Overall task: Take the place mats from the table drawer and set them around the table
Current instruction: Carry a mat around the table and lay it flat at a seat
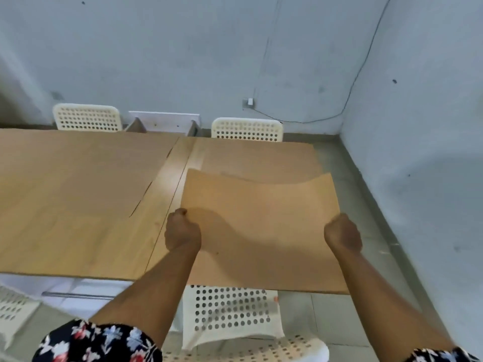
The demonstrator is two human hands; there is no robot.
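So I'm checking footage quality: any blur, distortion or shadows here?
Head view: wide-angle bowing curves the table edges; soft overall, chairs slightly smeared; left hand casts a shadow on the place mat; no glare.

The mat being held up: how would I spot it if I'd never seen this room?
Find the long wooden table by the grey wall, then its right end, above the near white perforated chair. The place mat is the tan sheet gripped by the left hand and right hand. Unlike the flat mats on the table, its far edge sags.
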